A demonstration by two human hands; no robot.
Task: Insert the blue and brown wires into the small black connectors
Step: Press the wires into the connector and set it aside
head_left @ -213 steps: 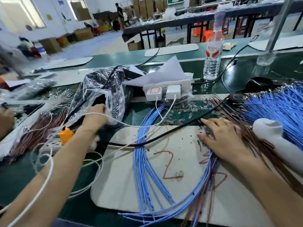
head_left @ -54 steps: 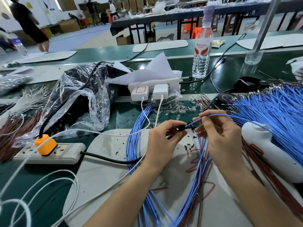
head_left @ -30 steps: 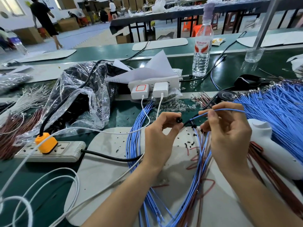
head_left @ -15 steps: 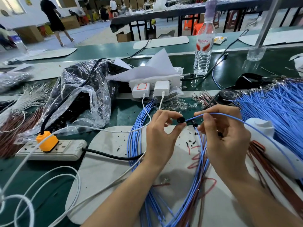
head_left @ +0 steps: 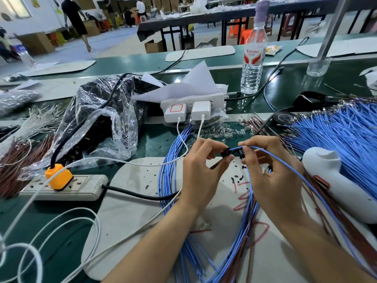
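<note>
Your left hand [head_left: 201,172] pinched a small black connector [head_left: 226,153] between thumb and forefinger, lifted above the white mat [head_left: 132,211]. Your right hand [head_left: 271,176] pinched a single blue wire [head_left: 285,162] close to its tip, and that tip met the connector's right side. Your fingertips crowded the joint, so I could not tell whether the terminal had already entered the cavity.

The likeliest fault was a half-seated terminal. If the tip went in tilted or turned the wrong way round, it would have jammed at the mouth and looked finished without latching. Pushing harder then would probably have buckled the thin wire just behind your right thumb.

The connector was tiny and you held it only by its edges. A sideways shove from the wire could have popped it out, and it would have dropped among the loose black bits [head_left: 237,179] scattered on the mat, where it would be hard to pick out.

The wire's long tail swept off to your right, past the white handheld device [head_left: 334,186] and over the brown wires [head_left: 359,250]. A snag there would have tugged the tip back out. No brown wire was at the connector, so the second cavity was apparently yet to be filled.
</note>
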